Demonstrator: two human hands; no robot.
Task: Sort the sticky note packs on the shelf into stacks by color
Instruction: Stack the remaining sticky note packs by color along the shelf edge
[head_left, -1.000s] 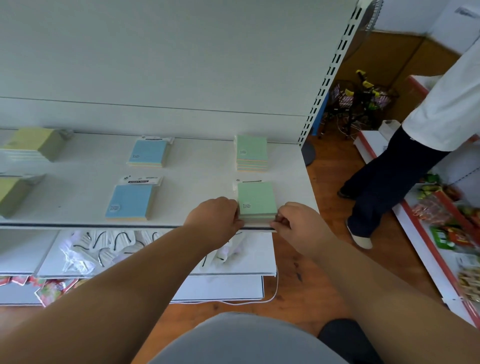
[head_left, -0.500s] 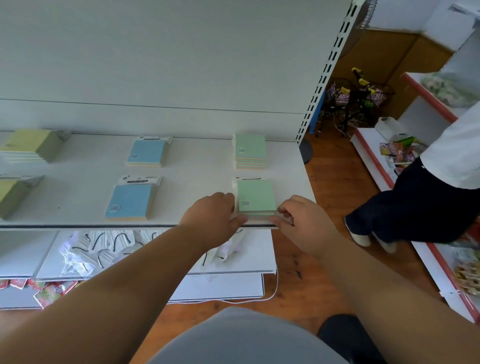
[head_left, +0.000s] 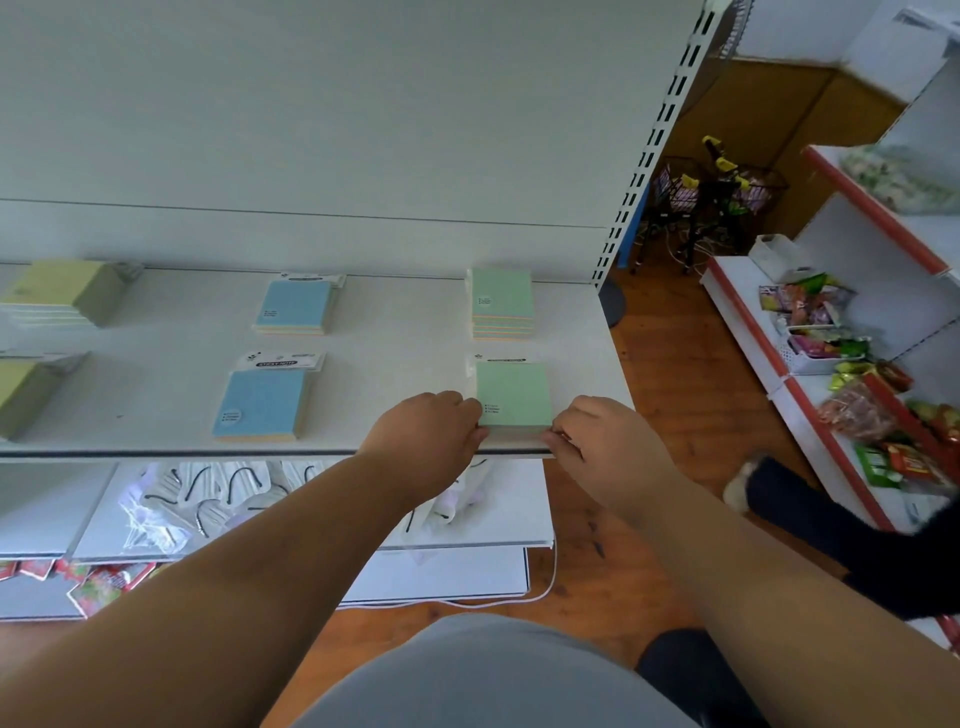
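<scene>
- A white shop shelf (head_left: 363, 332) seen from above, with sticky note packs laid out by colour.
- The front green stack (head_left: 513, 395) sits at the shelf's front edge, near its right end.
- The left hand (head_left: 428, 428) presses curled fingers against that stack's left side; the right hand (head_left: 597, 436) pinches its front right corner.
- A rear green stack (head_left: 502, 304) lies behind it, apart.
- Two blue stacks, front (head_left: 262, 402) and rear (head_left: 296, 309), sit mid-shelf.
- Two yellow stacks, front (head_left: 23, 395) and rear (head_left: 62, 293), sit far left.
</scene>
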